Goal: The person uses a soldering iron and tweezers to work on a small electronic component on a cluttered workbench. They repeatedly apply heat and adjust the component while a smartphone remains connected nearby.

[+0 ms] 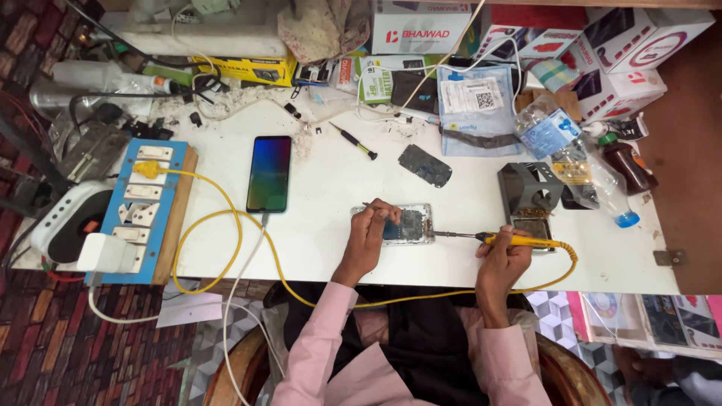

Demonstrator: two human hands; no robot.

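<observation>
The right hand (502, 259) is closed around a yellow-handled soldering iron (519, 240), its metal tip reaching left to the opened phone with bare circuit board (398, 224) lying on the white desk (331, 248). The left hand (368, 233) pinches a thin tool over that board. Farther off lie a dark-screened smartphone (269, 174) and a small black screwdriver (355, 141).

Person in pink long sleeves, seen from above.
Light pink shirt sleeves to both wrists, cuffs plain; black garment over the lap; left hand (370, 239) and right hand (502, 259) bare.
</observation>
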